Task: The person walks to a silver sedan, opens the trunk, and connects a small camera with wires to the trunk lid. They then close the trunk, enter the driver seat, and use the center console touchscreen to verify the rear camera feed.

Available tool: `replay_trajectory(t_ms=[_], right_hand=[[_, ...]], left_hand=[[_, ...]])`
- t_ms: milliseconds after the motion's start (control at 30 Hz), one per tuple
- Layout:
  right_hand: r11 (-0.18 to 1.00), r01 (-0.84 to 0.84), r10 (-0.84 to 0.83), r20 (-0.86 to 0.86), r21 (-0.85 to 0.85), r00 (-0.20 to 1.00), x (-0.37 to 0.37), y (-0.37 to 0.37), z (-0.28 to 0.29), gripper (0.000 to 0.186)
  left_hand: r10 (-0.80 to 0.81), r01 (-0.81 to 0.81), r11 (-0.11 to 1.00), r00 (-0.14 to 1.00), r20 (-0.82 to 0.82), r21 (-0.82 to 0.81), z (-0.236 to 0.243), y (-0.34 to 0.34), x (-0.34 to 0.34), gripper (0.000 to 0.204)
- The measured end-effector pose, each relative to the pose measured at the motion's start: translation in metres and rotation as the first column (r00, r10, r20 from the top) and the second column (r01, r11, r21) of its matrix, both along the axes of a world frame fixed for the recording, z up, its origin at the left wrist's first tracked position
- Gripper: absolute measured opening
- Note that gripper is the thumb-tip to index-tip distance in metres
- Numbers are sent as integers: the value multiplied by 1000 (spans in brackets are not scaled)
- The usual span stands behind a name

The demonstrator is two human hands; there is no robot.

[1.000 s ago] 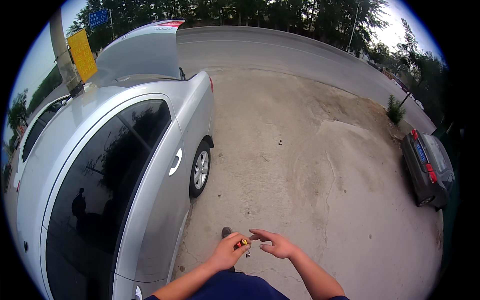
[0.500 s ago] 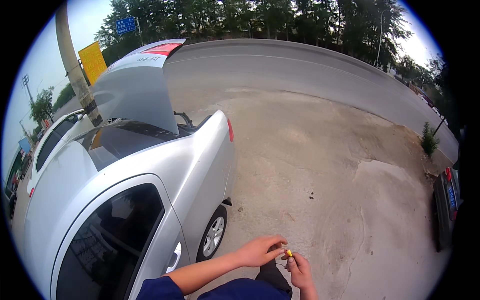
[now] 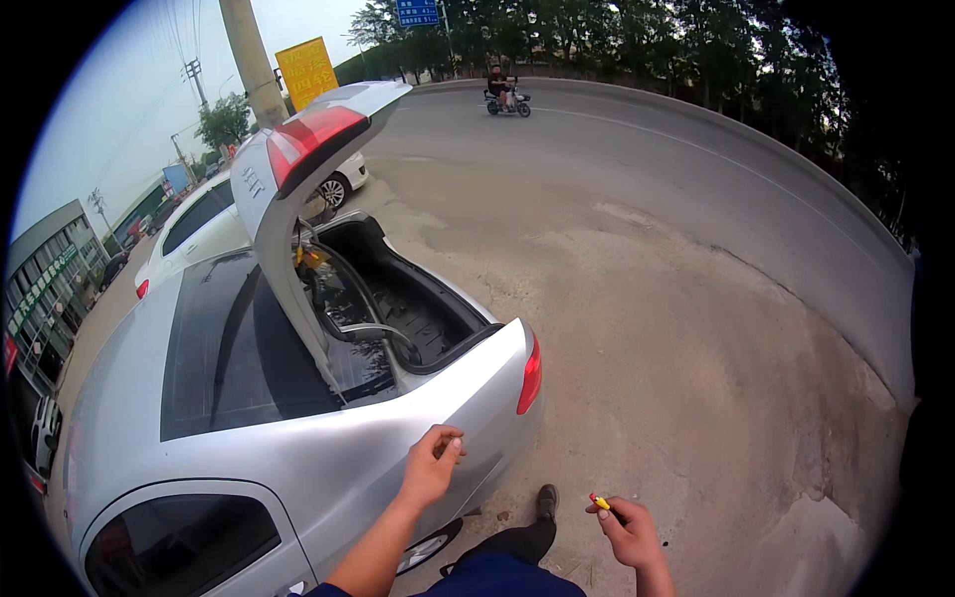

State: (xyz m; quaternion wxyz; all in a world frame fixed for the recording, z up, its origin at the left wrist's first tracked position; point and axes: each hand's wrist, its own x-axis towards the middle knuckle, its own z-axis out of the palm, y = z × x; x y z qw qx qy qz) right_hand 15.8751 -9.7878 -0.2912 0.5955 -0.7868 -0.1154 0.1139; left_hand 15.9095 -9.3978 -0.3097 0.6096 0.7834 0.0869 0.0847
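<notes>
Nearest, the right hand [image 3: 629,532] is curled in a pinch grip around a small yellow-and-red object [image 3: 600,502], whose tip sticks out above the thumb; its exact kind is too small to tell. This hand hangs low beside the person's dark trouser leg, above the black shoe [image 3: 546,500] on the ground, well apart from the car. The left hand [image 3: 433,466] is raised in front of the silver car [image 3: 298,448], level with the rear fender, fingers bent with thumb and forefinger pressed together; whether anything sits between them cannot be told. Beyond the hands, the trunk lid [image 3: 298,159] stands fully up, exposing the dark trunk [image 3: 408,303] for access. Farther off, a white car [image 3: 199,224] is parked beside a pole. At the far end, a rider on a scooter [image 3: 502,95] travels along the road.
</notes>
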Motion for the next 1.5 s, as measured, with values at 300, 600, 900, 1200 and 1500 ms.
replay_trajectory(t_ms=[300, 600, 900, 1200, 1500], right_hand=[[997, 55, -55, 10, 54, 998, 325, -54, 13, 22], [942, -310, 307, 43, 127, 951, 656, -49, 1, 35], [469, -867, 871, 74, 168, 486, 862, 110, 107, 34], [182, -983, 939, 301, -25, 166, 864, 290, 164, 37], [-95, -995, 989, 112, -2, -95, 830, 453, 173, 12]], left_hand=[[354, -280, 925, 881, 315, -257, 47, -1, 344, 19], [755, -645, 645, 453, 475, -410, 85, 52, 475, 17], [886, -879, 254, 44, 461, -404, 134, 36, 488, 19], [907, -810, 76, -186, 378, -582, 159, 80, 433, 25], [806, -160, 380, -425, 411, -911, 181, 203, 361, 70]])
